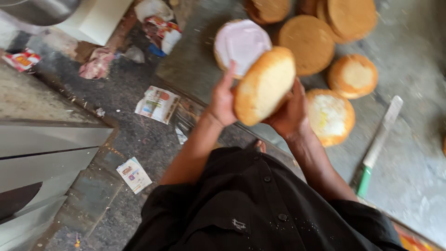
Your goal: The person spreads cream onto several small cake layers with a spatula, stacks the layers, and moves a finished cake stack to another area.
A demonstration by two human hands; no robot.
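Note:
Both my hands hold up one round sponge cake layer point(265, 84), its pale cut face turned toward me and tilted. My left hand point(222, 100) grips its left edge, fingers reaching up. My right hand point(290, 114) supports it from below and behind. Just beyond it on the grey worktop point(409, 153) lies a cake layer spread with pink-white cream point(240, 42). Another layer with white cream point(331, 116) sits right of my right hand.
Several plain brown cake rounds point(309, 44) lie at the back of the worktop. A long knife with a green handle point(378, 144) rests to the right. Paper wrappers point(157, 104) litter the dark floor at left, beside a steel surface point(46, 139).

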